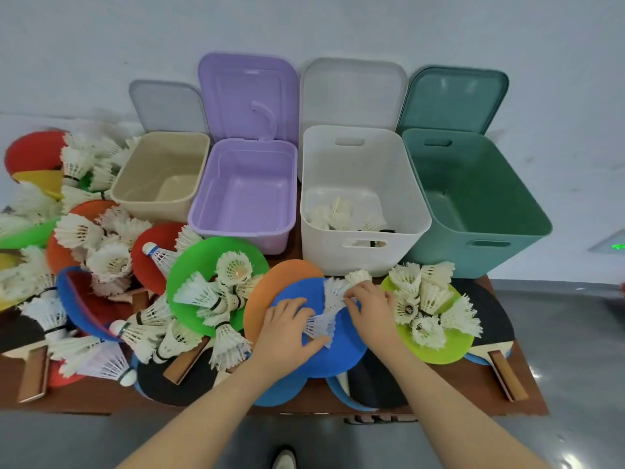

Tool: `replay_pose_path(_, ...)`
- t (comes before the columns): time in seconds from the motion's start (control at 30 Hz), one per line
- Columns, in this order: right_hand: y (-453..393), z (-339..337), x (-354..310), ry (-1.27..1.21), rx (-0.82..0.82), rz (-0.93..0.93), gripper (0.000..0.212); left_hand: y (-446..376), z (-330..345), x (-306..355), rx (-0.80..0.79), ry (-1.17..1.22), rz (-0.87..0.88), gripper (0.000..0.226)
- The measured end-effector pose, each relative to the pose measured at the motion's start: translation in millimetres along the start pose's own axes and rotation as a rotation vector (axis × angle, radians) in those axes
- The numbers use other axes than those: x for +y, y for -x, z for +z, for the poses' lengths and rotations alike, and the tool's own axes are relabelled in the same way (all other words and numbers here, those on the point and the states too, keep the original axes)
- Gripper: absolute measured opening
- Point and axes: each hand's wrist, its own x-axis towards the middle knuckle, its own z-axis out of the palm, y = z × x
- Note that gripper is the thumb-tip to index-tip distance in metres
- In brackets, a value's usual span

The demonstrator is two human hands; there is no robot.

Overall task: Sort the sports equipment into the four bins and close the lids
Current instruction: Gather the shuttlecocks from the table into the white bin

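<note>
Four open bins stand in a row at the back: beige bin point(135, 198), purple bin point(236, 238), white bin point(338, 255) with several shuttlecocks inside, and green bin point(500, 252). Their lids lean upright behind them. On a blue disc point(338, 360) at the front centre lie white shuttlecocks. My left hand point(285, 328) grips a plastic shuttlecock point(321, 324) by its base. My right hand point(370, 306) pinches a feather shuttlecock point(358, 276) beside another one point(334, 289).
Shuttlecocks lie heaped on a green disc point(189, 265), a lime disc point(449, 353) and the coloured discs at the left. Table tennis paddles point(500, 319) lie on the brown table point(439, 397), whose front edge is near me. A wall stands behind the bins.
</note>
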Motion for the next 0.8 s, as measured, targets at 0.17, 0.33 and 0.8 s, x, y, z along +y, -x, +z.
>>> replay_pose_path(0.17, 14, -14, 18, -0.048, 0.159, 0.046, 0.007, -10, 10, 17, -0.068, -0.080, -0.076, 0.075)
replay_pose_path(0.33, 25, -24, 26, -0.055, 0.154, 0.058, 0.007, -16, 11, 21, -0.037, -0.074, -0.116, 0.045)
replay_pose_path(0.8, 41, -47, 30, -0.118, 0.195, -0.016, 0.010, -11, 15, 11, -0.002, -0.069, -0.032, 0.050)
